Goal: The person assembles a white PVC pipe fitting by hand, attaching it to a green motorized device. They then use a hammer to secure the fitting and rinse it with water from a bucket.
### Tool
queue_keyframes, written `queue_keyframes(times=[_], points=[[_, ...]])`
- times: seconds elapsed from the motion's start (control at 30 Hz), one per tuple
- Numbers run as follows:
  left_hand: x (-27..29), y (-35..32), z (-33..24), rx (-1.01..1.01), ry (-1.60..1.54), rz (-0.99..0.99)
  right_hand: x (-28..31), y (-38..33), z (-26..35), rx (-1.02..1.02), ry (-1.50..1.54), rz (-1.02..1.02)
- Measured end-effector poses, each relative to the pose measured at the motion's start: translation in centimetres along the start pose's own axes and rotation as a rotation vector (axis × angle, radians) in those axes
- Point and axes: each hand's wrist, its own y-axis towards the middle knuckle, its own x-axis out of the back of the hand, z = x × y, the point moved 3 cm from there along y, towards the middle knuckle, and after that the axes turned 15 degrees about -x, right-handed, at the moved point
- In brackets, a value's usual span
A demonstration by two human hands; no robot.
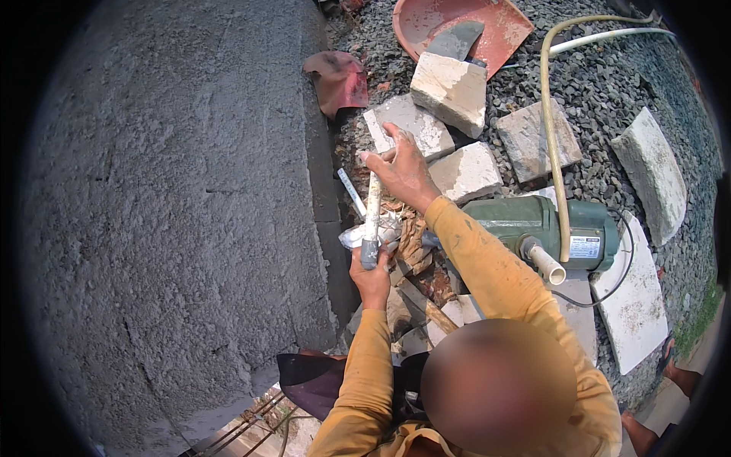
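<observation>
A white plastic pipe (374, 198) runs upright in the picture, with a grey fitting (369, 254) on its near end. My left hand (371, 283) is closed around that fitting, thumb and fingers on either side. Farther up, my right hand (405, 169) curves its thumb and fingers loosely around the pipe. A short white pipe piece (351, 193) lies to the left of the held one. Beneath the pipe is a crumpled whitish plastic bag (352, 238), partly hidden. Right of my hands, a green electric water pump (518, 218) has a white pipe stub (548, 266) on it.
A rough grey cement slab (198, 183) fills the left side. Pale stone blocks (451, 87) lie on dark gravel (609, 87), below a reddish broken basin (506, 30). A yellowish hose (550, 129) reaches the pump. Another person's foot (668, 354) shows at lower right.
</observation>
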Motion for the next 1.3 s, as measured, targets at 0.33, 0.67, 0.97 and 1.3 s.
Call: queue_keyframes(times=[0.33, 0.67, 0.97, 1.3], points=[[0.0, -0.1, -0.2, 0.012, 0.111, -0.016, -2.4, 2.2, -3.4, -0.156, 0.097, 0.194], [0.1, -0.1, 1.0, 0.049, 0.107, -0.005, -2.7, 1.5, -6.2, -0.28, 0.621, 0.528], [0.9, -0.2, 1.9, -0.021, 0.137, 0.02, -1.4, 1.4, -5.1, -0.263, 0.589, 0.605], [0.1, -0.2, 2.5, -0.041, 0.201, 0.079, -0.4, 1.0, -3.1, -0.07, -0.004, 0.0]])
